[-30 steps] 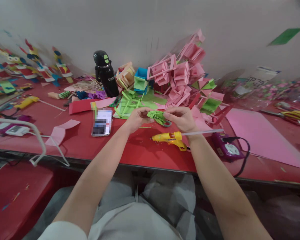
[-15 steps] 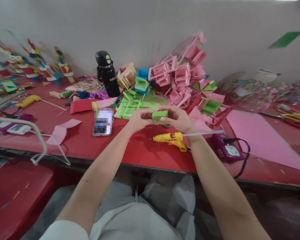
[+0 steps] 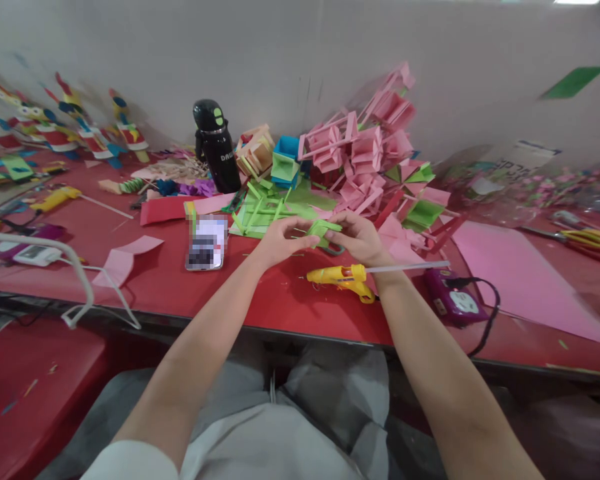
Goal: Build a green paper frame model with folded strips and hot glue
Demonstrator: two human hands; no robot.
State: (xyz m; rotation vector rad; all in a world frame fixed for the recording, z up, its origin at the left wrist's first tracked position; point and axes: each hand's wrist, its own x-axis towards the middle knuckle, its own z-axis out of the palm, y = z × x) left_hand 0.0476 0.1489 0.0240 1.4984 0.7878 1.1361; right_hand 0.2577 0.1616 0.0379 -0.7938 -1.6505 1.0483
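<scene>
A small folded green paper piece (image 3: 323, 231) is held between both hands above the red table (image 3: 280, 313). My left hand (image 3: 286, 241) grips its left side, fingers bent around it. On the right side, my right hand (image 3: 357, 239) pinches it with the thumb in front and the fingers behind. A yellow hot glue gun (image 3: 337, 275) with a long clear glue stick lies just below my right hand, its nozzle pointing left. Behind my hands rest green paper strips (image 3: 263, 207) on green sheets. Part of a dark ring-shaped handle (image 3: 336, 250) shows under my right hand.
A phone (image 3: 207, 247) lies to the left. A black bottle (image 3: 217, 147) and a heap of pink paper constructions (image 3: 365, 147) stand along the wall. To the right are a purple power socket (image 3: 455, 297), pink sheets (image 3: 525, 280) and pliers (image 3: 590, 240). A white tubular frame (image 3: 75, 267) crosses the left edge.
The green paper piece has turned in my hands; its stacked edges faced me before, and now a flatter face with loose strips shows. My hands have shifted only slightly.
</scene>
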